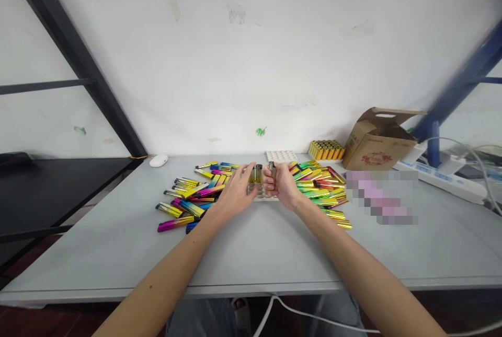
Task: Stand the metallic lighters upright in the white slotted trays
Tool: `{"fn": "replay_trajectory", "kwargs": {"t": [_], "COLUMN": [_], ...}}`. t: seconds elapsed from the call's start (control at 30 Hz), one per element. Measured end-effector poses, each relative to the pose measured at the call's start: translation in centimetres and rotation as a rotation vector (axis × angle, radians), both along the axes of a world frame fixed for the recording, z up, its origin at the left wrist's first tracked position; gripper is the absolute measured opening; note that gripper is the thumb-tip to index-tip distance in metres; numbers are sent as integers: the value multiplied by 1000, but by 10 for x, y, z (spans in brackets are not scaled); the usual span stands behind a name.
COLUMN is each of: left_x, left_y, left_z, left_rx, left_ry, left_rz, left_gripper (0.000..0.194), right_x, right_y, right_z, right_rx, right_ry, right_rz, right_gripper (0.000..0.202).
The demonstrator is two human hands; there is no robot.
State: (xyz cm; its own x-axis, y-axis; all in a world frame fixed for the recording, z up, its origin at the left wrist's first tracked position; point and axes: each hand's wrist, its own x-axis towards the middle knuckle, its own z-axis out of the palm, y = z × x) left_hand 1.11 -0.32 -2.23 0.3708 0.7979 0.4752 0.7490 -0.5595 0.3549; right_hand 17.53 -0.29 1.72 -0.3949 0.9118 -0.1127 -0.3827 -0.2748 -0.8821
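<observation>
A white tray (257,198) with round holes lies between my hands, with a few lighters (258,174) standing upright at its back. My right hand (284,186) is wrapped round a lighter (271,170), held upright above the tray's right side. My left hand (235,193) reaches over the tray's left edge with its fingers stretched out, beside the standing lighters; whether its fingertips touch them I cannot tell. Loose shiny lighters (192,190) in yellow, magenta and blue lie left of my left hand. Past my right hand are more lighters (319,190) in green, yellow and red.
Behind, near the wall, are a white tray (281,157) and a filled tray of lighters (327,150). An opened cardboard box (376,149) stands at the back right, close to a white power strip (443,177) with cables. A white rounded case (158,160) lies back left.
</observation>
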Motion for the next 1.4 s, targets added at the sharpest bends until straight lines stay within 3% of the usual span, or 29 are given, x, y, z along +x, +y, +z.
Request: {"fn": "replay_trajectory", "kwargs": {"t": [0.7, 0.83, 1.1, 1.23, 1.4], "left_x": [-1, -2, -3, -4, -5], "left_y": [1, 1, 2, 3, 4], "left_z": [-1, 1, 0, -2, -4], "left_rx": [4, 14, 5, 8, 4], "left_ry": [16, 25, 29, 37, 52], "left_rz": [50, 91, 108, 109, 121], "left_gripper": [65, 63, 63, 61, 59], "right_x": [0, 1, 7, 11, 17], "right_y": [2, 1, 10, 17, 28], "right_z": [-9, -6, -10, -16, -30], "right_rx": [44, 79, 259, 327, 585], "right_ry": [-42, -17, -45, -170, -427], "right_rz": [79, -27, -424, -437, -476], "right_gripper": [29, 34, 33, 31, 38]}}
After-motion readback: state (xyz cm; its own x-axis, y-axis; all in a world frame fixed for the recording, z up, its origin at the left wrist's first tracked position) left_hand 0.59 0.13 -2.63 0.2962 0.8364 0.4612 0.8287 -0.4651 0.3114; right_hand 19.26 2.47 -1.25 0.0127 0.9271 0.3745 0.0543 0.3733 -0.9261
